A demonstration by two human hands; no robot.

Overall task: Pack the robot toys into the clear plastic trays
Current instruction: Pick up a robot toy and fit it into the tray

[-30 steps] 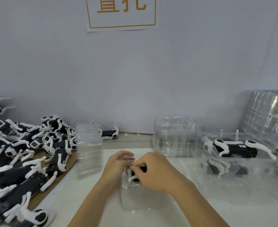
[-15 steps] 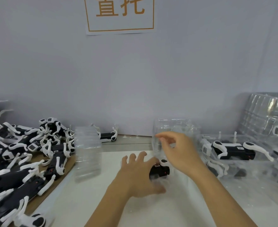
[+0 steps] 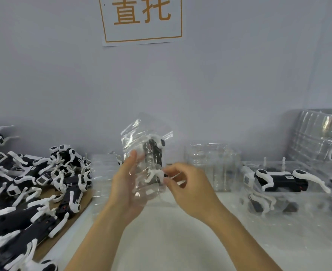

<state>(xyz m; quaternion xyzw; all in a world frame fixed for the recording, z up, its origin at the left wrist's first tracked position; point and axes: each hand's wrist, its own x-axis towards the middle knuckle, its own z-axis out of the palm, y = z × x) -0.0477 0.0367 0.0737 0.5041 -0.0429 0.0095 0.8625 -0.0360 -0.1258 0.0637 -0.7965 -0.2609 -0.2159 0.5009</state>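
Robot toy [image 3: 155, 153] seated in clear tray [image 3: 141, 137], raised upright above desk [image 3: 171, 231] centre, cradled from behind by left hand [image 3: 126, 184], lower edge pinched by right hand [image 3: 188, 182]; risk judged: toy slipping out if flimsy shell flexes.

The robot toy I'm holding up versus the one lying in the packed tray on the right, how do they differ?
The held toy stands upright in a raised clear tray that both hands grip; the toy on the right lies flat in a tray resting on the table. Both are black with white legs.
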